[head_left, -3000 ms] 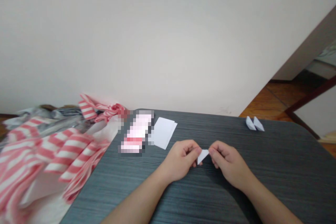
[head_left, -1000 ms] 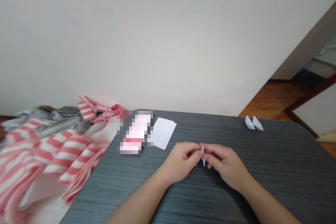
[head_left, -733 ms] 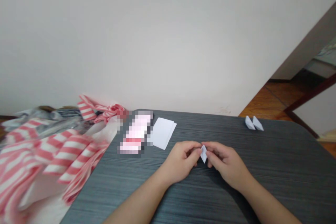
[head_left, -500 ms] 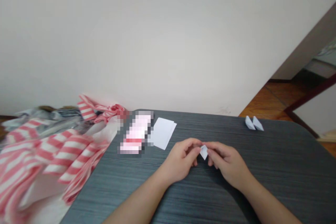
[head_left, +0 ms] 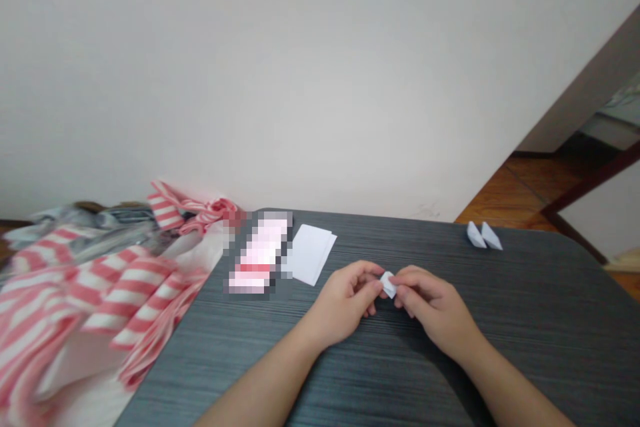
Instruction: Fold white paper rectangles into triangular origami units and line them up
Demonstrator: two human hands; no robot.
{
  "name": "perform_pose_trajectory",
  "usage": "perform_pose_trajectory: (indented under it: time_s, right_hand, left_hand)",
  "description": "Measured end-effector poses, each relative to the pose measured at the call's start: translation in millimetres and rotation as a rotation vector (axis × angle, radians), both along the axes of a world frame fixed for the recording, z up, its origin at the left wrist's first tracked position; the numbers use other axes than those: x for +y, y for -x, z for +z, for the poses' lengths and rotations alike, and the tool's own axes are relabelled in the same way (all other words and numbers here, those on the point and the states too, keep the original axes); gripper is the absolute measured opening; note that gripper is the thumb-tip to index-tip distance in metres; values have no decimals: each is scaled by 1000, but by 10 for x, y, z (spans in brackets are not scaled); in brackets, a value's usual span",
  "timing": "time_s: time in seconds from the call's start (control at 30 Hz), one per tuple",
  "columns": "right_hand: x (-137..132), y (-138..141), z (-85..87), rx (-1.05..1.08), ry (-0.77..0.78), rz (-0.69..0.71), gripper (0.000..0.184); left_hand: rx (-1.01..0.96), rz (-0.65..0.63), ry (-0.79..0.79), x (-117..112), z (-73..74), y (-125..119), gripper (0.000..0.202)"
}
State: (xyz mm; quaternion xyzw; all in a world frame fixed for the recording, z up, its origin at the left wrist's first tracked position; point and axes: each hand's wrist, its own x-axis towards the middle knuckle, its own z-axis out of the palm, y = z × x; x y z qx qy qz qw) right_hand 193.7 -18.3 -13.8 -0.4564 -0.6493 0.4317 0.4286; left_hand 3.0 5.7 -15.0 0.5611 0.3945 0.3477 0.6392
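Observation:
A small folded piece of white paper (head_left: 388, 285) is pinched between my two hands, just above the dark table (head_left: 240, 347). My left hand (head_left: 345, 303) grips its left side with thumb and forefinger. On the other side, the fingertips of my right hand (head_left: 433, 307) close on its right edge. The fingers partly cover the paper, so its full shape cannot be made out. Two folded white paper pieces (head_left: 484, 235), pointed and boat-like, stand side by side near the far right edge of the table.
Left of my hands lies a small stack of white paper sheets (head_left: 313, 255). Beside it is a pixelated pink and white object (head_left: 263, 250), perhaps a phone. Red-and-white striped cloth (head_left: 135, 287) is heaped left of the table. A pale wall (head_left: 320, 80) rises behind.
The folded paper has turned between my fingers; its downward point looks shorter and it sits slightly higher. Both hands have shifted only a little. Everything else is unmoved.

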Motion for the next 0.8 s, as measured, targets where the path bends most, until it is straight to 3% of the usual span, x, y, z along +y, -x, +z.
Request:
perform_pose_trajectory:
  time_s: [0.2,0.47,0.8]
  right_hand:
    - [29,1,-31,10,-35,29,12]
    - [13,58,-158,177,142,58,25]
    - [22,48,-136,22,160,43,19]
  left_hand:
    - [69,-60,-36,-5,37,16,21]
    - [124,-60,-58,-13,69,7,23]
    - [218,-60,-111,-34,71,24,29]
